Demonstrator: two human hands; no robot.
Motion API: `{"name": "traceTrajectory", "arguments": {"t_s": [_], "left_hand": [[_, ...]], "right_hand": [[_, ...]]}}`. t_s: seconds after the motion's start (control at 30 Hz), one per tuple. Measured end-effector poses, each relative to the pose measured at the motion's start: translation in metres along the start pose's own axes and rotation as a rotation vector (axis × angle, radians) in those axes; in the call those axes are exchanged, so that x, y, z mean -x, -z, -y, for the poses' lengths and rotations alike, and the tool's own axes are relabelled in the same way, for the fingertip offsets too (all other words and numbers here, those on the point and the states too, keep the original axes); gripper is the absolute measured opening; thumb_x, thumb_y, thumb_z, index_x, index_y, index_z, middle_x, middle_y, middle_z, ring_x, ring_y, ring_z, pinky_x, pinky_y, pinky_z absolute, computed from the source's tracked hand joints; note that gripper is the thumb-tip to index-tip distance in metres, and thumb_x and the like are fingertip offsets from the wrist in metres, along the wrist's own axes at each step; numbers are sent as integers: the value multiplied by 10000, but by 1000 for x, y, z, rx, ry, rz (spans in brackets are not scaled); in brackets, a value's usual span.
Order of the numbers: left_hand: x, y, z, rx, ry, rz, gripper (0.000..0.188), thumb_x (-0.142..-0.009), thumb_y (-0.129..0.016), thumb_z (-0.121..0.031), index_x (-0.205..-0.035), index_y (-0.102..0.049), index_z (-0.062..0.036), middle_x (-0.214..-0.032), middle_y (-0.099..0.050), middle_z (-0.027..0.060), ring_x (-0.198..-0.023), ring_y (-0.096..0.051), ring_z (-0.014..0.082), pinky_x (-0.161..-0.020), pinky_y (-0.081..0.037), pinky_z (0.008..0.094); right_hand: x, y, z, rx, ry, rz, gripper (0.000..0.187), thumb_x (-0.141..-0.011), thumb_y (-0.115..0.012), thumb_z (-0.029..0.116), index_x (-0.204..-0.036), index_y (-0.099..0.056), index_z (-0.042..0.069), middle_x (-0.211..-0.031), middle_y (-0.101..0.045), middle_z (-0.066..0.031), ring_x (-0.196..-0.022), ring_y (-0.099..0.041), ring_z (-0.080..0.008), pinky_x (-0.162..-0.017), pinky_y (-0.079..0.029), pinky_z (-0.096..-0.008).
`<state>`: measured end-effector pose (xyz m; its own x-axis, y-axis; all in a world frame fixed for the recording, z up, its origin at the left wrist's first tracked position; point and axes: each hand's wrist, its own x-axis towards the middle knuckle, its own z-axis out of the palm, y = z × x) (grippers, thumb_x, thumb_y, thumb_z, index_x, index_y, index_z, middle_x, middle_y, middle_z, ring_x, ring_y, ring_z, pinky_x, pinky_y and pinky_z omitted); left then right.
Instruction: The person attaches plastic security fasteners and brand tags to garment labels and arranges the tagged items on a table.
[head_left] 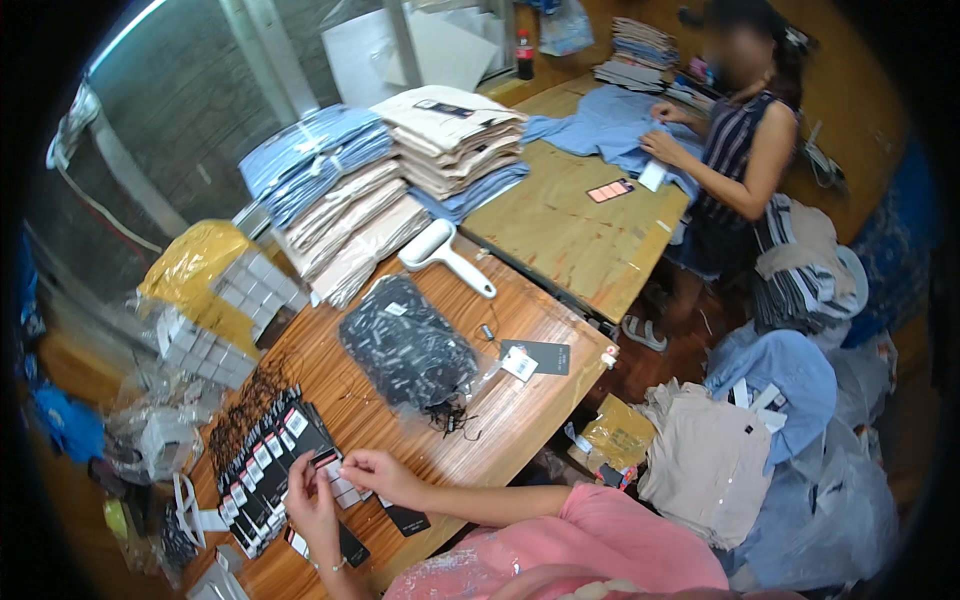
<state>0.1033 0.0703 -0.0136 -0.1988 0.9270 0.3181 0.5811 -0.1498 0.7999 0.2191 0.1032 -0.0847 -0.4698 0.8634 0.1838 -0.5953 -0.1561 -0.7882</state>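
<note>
Over the near part of the wooden table, my left hand is closed, fingers pinched at a small dark card with a pale edge. Close beside it, my right hand also has its fingertips pinched together; whatever is between them is too small to make out. Just below the fingers are white labels. To the left, black hang tags with white barcode stickers lie overlapped in a row, their dark strings bunched behind. More black tags lie partly under my right wrist.
A plastic bag of black tags lies mid-table, near a white lint roller. Behind stand stacks of folded shirts. White label rolls sit left. At the far table a person handles a blue shirt. Garments are heaped right.
</note>
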Motion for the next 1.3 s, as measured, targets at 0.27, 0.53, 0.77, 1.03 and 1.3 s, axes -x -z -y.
{"name": "traceTrajectory", "arguments": {"t_s": [0.27,0.53,0.77,1.03,1.3], "left_hand": [[-9,1,22,228,70,5,296,-812,-529,22,-1106,-497,16,-1083,-557,80,-1010,-530,152,-859,-421,256],[24,30,29,209,71,-114,241,-782,-580,-24,-1022,-554,-20,-893,-626,93,-816,-609,133,-713,-494,239],[41,41,36,219,27,-56,238,-774,-575,12,-1010,-577,-11,-920,-622,51,-822,-609,117,-706,-494,205],[39,46,42,154,-5,10,199,-791,-568,-39,-988,-596,-21,-902,-633,53,-772,-609,109,-642,-490,215],[28,41,48,25,-91,9,190,-792,-576,-65,-976,-598,-22,-897,-635,69,-741,-614,130,-650,-486,231]], "right_hand": [[-1,-3,5,163,-27,-153,103,-850,-545,146,-868,-565,46,-744,-542,37,-687,-480,-30,-608,-404,-182],[7,-41,11,450,-23,-162,95,-811,-583,75,-838,-590,-16,-719,-546,28,-640,-459,-23,-560,-362,-162],[1,-55,12,652,95,-132,117,-790,-597,84,-769,-600,-31,-643,-557,11,-587,-458,-29,-535,-362,-166],[-2,-58,11,707,12,-142,122,-789,-590,92,-756,-599,-25,-600,-521,33,-543,-433,-18,-480,-328,-166],[-11,-49,9,648,-64,-142,137,-803,-600,128,-786,-608,-8,-589,-502,47,-512,-406,-11,-440,-308,-160]]}}
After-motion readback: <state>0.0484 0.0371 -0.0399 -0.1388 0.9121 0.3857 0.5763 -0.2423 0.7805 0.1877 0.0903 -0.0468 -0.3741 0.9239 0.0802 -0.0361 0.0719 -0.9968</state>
